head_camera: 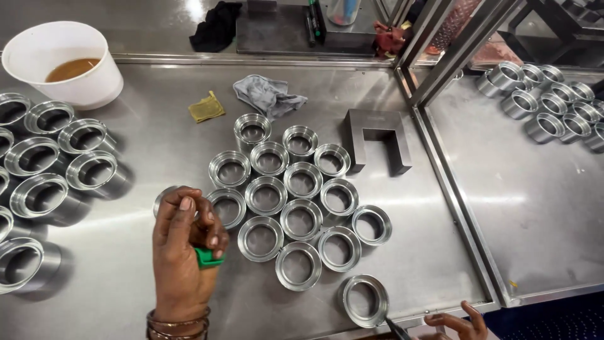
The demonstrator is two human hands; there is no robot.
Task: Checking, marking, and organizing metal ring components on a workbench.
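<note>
The left hand [185, 242] pinches a small green piece [206, 257] in clenched fingers beside the cluster of metal rings [301, 220] on the tabletop [138, 151], likely light and stiff, while the right hand [456, 324], near the cluster's nearest ring [365, 301], seemingly grasps a dark tool [397, 328].

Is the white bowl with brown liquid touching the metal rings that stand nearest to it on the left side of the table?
Apart. In the head view, a strip of bare steel table shows between the white bowl and the closest metal ring.
</note>
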